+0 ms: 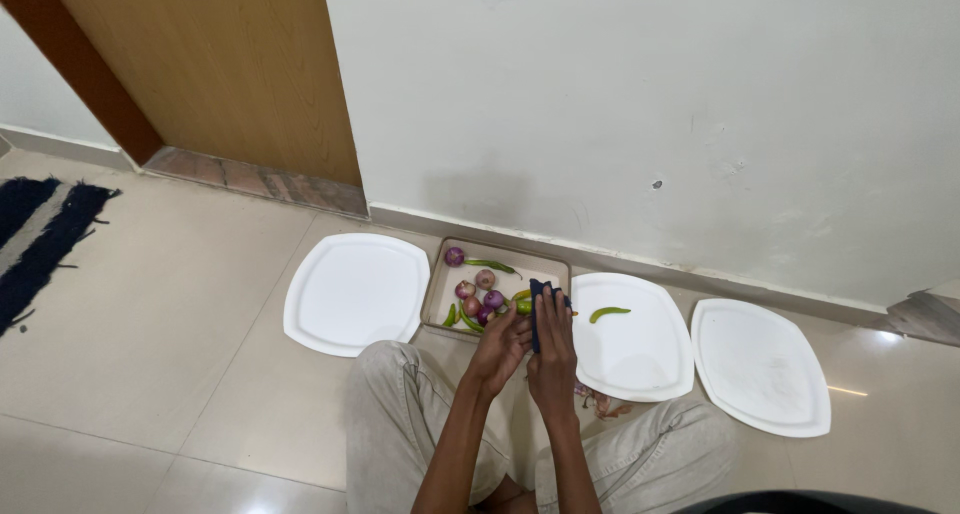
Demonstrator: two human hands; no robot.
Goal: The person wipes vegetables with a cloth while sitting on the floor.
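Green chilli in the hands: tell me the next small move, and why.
Probably set it on the middle plate beside the lone chilli. Both hands, left hand and right hand, wrap it in a dark cloth; the other plates lie bare.

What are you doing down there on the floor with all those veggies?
A person sits on the floor by the wall. Both hands, left hand and right hand, are together over a dark blue cloth at the edge of a tray of onions and green chillies. Three white plates lie around it: the left plate and far right plate bare, the middle plate with one chilli.
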